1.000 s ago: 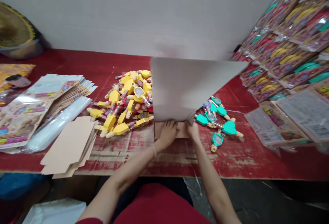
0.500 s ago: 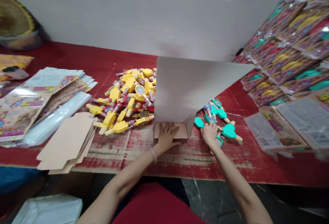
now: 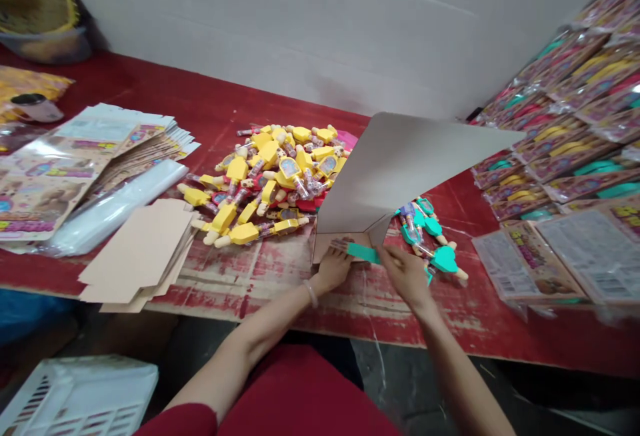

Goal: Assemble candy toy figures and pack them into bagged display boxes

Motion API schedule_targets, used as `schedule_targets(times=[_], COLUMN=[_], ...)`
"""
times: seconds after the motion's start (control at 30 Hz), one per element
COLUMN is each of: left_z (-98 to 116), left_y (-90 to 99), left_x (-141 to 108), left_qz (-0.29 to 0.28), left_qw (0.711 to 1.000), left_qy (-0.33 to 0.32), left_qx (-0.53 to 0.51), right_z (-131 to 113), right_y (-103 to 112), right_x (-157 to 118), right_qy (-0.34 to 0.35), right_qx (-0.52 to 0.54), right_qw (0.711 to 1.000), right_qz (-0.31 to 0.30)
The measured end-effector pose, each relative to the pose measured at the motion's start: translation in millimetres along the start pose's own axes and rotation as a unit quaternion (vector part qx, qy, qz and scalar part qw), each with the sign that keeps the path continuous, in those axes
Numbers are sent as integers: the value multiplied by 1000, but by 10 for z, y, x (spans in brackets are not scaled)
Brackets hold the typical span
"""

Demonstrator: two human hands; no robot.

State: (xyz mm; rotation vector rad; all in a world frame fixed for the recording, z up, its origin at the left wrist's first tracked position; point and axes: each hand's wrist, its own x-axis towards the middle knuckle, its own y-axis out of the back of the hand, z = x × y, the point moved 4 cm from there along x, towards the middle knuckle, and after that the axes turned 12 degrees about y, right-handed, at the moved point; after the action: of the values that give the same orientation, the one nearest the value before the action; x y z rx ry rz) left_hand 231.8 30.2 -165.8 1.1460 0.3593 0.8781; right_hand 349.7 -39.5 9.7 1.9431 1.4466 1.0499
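Your right hand grips a teal-ended toy in closed fingers, its teal end just over the front edge of the cardboard box. Your left hand touches that edge with open fingers. Yellow toys lie left of the box and more teal toys right of it, on the red desk.

a white panel wall runs along the far side of a long bench, its red paint worn away in patches to pale wood along the near edge. grey concrete floor shows below the bench on the near side, where a white plastic crate sits at near left. a round woven straw object stands at the far left corner. the light is even and indoor.
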Motion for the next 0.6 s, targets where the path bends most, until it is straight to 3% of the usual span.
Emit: schedule_targets(times=[0.1,0.17,0.33,0.6], left_z=[-39,-55,-55,-9], left_y=[-1,26,55,195], left_x=[3,4,-23,-3], left_qz=[-19,-19,-20,-12], left_qw=[1000,1000,999,989], left_qy=[9,6,3,17], left_qx=[-4,-8,-44,-143], right_z=[-250,-321,-496,-752], right_y=[-595,-784,-903,-1251], right_x=[433,631,879,1160], right_qy=[34,29,73,63], right_qx=[-118,-211,-283,-225], right_qw=[986,964,926,941], right_qz=[-112,-159,-240,-245])
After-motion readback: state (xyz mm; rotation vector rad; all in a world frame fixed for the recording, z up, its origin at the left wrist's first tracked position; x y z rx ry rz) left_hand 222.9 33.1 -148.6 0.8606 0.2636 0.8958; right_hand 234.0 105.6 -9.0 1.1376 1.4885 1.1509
